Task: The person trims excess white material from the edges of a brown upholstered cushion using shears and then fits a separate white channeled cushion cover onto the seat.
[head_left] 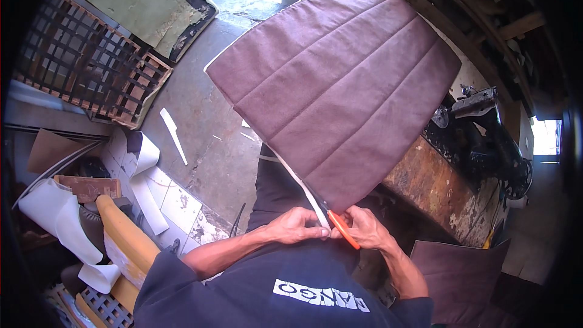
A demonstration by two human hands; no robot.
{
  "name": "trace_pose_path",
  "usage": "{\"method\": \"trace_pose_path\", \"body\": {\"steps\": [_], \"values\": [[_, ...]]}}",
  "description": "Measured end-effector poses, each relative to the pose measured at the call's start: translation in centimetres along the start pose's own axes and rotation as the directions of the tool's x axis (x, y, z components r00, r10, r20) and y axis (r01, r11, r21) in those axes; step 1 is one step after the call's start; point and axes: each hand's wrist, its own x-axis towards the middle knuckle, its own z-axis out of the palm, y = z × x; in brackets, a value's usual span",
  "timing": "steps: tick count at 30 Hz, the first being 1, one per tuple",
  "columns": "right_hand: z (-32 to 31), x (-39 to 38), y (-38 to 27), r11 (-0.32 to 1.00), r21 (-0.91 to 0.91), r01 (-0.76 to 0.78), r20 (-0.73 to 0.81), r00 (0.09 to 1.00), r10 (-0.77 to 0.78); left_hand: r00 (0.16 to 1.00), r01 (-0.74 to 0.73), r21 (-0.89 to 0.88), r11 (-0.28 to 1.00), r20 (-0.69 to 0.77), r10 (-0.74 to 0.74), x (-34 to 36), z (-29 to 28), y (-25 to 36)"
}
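Observation:
A large brown upholstery panel (340, 79) with stitched channels stretches from my hands toward the far side, its near end by my lap. Along its left edge runs a narrow white backing strip (313, 201). My left hand (294, 226) pinches the end of that strip between thumb and fingers. Orange-handled scissors (345, 231) are in my right hand (369, 228), at the panel's near corner. Their dark blades point up and away along the white edge; how far apart the blades are is hard to see.
At the right, a black sewing machine (486, 130) stands by a worn wooden tabletop (425, 173). Another brown piece (458, 267) hangs below it. White offcuts (173, 133) lie on the floor. A webbed wooden frame (85, 54) and yellow foam (124, 237) are at the left.

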Motion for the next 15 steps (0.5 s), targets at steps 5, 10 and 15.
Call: {"method": "trace_pose_path", "body": {"steps": [5, 10, 15], "values": [[0.2, 0.2, -0.4, 0.996, -0.03, -0.082, -0.017, 0.996, 0.082, 1.0, 0.004, -0.023, 1.0, -0.01, -0.004, -0.4, -0.3, -0.6], [-0.6, -1.6, 2.1, 1.0, 0.0, -0.009, 0.056, 0.998, 0.009, 0.997, -0.065, 0.117, 0.991, -0.029, 0.069, -0.4, -3.3, -3.5], [-4.5, -5.9, 0.6, 0.992, -0.107, -0.071, 0.23, 0.969, 0.095, 0.901, -0.255, -0.218, 0.942, -0.407, 0.15, -0.1, -4.3, -1.3]]}}
